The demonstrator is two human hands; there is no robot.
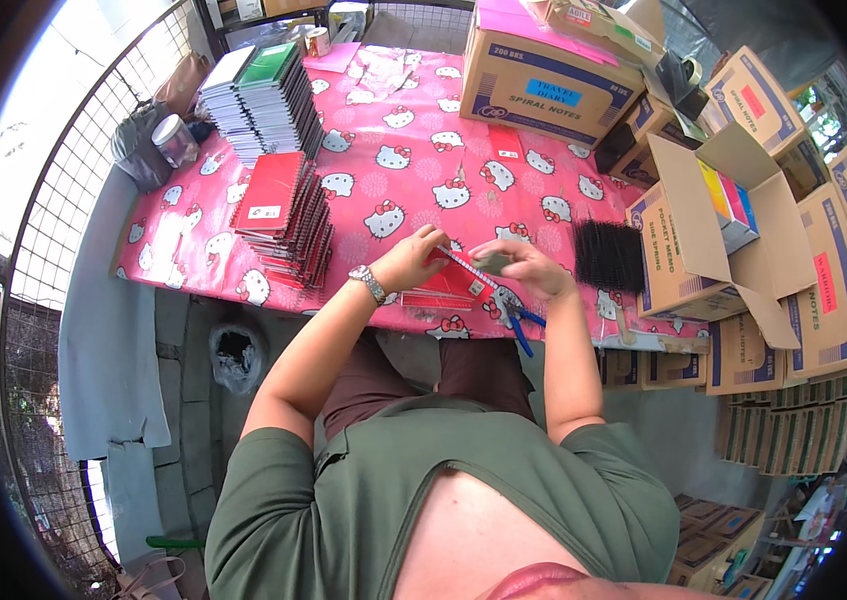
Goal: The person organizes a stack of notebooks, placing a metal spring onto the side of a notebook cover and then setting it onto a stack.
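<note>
A red notebook (443, 288) lies at the table's near edge, in front of me. Its pale, hole-punched edge (465, 268) runs slantwise between my hands. The fingers of my left hand (413, 260) are closed on the upper left end of this edge; a metal watch is on that wrist. My right hand (531, 268) bends over the edge's other side, fingers drawn together. A grey-green patch shows at its fingertips, too small to name. Blue-handled pliers (521, 322) lie just below my right hand, at the table edge.
Stacked red spiral notebooks (278, 215) stand left, before taller stacks of notebooks (258, 95). Black spiral coils (608, 256) lie to the right beside an open carton (688, 255). A large closed carton (548, 85) stands at the back. A red card (505, 143) lies before it.
</note>
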